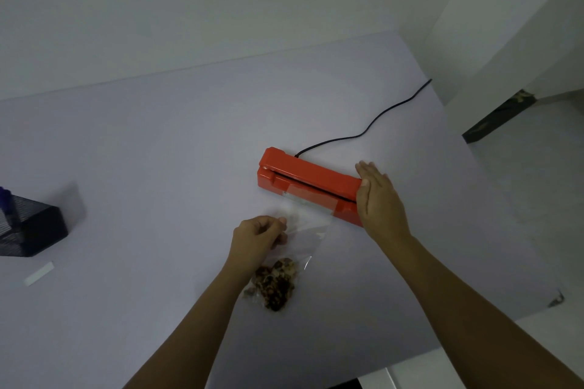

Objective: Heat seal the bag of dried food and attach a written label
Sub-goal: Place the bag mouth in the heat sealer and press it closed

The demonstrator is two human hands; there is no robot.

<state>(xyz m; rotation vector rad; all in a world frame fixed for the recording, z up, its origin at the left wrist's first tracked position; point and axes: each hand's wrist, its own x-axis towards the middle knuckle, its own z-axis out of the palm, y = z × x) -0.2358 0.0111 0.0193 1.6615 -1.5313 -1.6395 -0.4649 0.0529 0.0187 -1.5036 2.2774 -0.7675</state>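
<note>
On smooth table (158, 142): left hand (257, 238) pinching clear bag (300, 227); right hand (377, 196) flat, fingers spread, on glossy orange sealer (303, 177).

Mesh organizer (30, 227) cut by left edge; contents unclear.

I am pressing my right hand (377, 199) flat on the near-right end of the orange heat sealer (308, 185), palm down, fingers stretched over its lid. The sealer is lying on the pale tabletop (158, 142), its black cord (376, 118) running away behind it toward the far right. The open end of a clear bag (303, 230) is sitting in the sealer's slot, with the rest trailing toward me. My left hand (257, 238) is pinching the bag's left edge in a closed grip just in front of the sealer. The dried food (273, 283) is bunched at the bag's bottom, nearer me. Far left of the sealer are standing a black mesh holder (31, 227) and a small white label strip (39, 273).
</note>
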